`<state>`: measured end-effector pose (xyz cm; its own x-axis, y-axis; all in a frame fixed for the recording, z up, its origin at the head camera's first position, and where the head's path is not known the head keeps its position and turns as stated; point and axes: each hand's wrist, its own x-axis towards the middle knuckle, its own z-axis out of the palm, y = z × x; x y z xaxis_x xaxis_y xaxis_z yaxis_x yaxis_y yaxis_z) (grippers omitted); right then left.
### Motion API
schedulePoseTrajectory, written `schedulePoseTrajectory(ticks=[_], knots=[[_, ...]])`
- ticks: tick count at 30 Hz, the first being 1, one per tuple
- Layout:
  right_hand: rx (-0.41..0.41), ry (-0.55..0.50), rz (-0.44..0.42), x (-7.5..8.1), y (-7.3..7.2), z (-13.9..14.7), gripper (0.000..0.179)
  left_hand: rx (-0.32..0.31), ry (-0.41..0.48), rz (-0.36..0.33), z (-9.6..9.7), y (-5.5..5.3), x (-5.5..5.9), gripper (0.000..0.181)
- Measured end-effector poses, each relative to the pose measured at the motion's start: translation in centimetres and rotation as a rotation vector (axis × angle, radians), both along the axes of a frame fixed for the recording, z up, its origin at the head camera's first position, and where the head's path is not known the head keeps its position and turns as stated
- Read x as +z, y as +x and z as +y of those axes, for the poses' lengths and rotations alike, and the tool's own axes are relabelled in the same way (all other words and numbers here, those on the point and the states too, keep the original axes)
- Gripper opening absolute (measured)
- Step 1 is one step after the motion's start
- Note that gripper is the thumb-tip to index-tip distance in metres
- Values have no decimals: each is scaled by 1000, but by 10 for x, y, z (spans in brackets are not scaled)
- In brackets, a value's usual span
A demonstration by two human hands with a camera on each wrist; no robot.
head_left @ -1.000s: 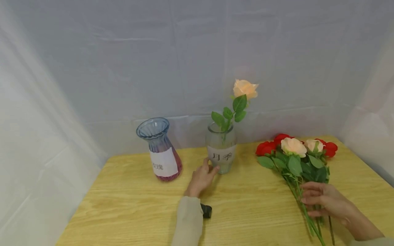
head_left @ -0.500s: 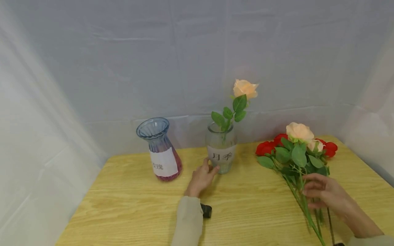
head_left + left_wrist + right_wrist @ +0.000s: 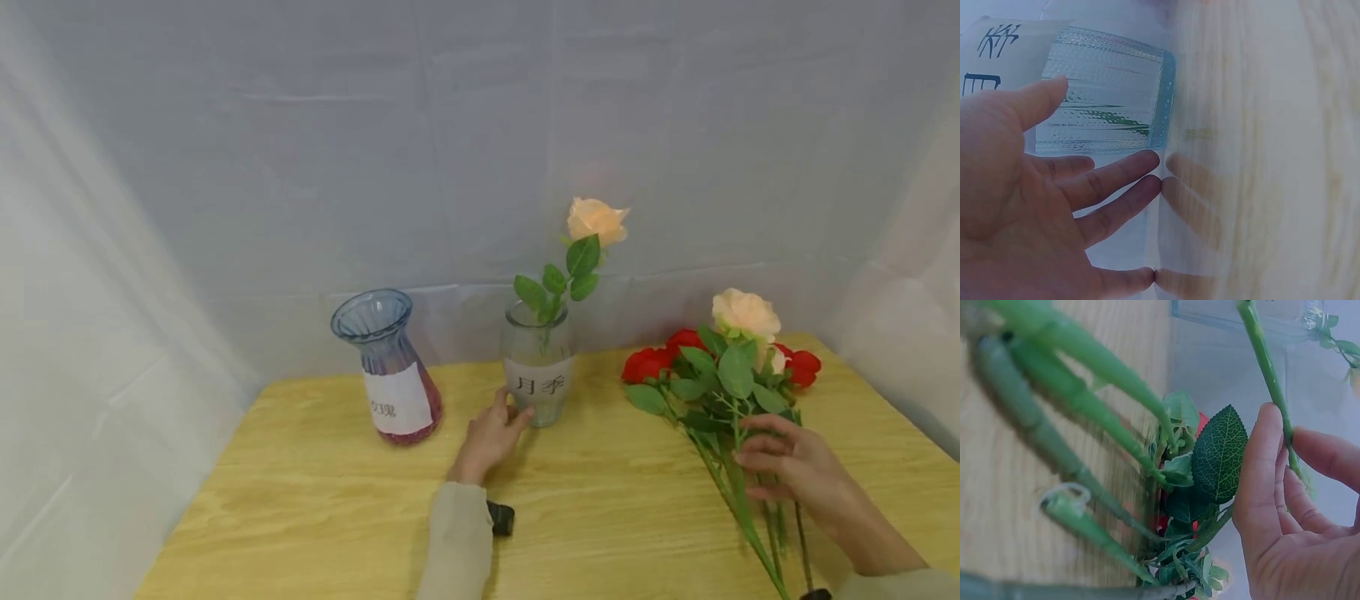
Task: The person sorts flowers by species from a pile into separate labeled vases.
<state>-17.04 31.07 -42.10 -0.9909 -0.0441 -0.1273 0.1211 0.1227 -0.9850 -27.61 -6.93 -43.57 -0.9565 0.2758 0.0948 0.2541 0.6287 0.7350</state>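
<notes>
A clear glass vase [image 3: 525, 342] with a white label stands near the table's back edge, one peach rose [image 3: 596, 221] upright in it. My left hand [image 3: 487, 442] rests beside its base, thumb toward the glass. In the left wrist view, that hand's fingers [image 3: 1110, 184] are spread and loosely straight, tips on the table. On the right, my right hand [image 3: 798, 475] pinches the green stem [image 3: 1266, 369] of another peach rose [image 3: 746, 315] between thumb and fingers. This bloom is raised above the pile of red roses [image 3: 648, 365] lying on the table.
A flared blue-and-pink glass vase [image 3: 375, 317] with a white label stands to the left of the clear one. Loose stems [image 3: 1104, 419] of the pile reach toward the table's front. Pale cloth [image 3: 480, 150] hangs behind and at the sides of the wooden table [image 3: 315, 500].
The right hand has lifted its peach rose off the pile, the bloom moving up and slightly right. The left hand and both vases have stayed in place.
</notes>
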Motion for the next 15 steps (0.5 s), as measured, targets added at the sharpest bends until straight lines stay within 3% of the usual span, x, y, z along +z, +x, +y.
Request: schedulePoseTrajectory(ticks=[5,15], knots=[[-19,-26,-13,1,-3,-5,28,8,-1,-3,-3,3,-2,65],[-92,-181,25,8,-4,-4,26,-5,-1,15,2,1,1,64]])
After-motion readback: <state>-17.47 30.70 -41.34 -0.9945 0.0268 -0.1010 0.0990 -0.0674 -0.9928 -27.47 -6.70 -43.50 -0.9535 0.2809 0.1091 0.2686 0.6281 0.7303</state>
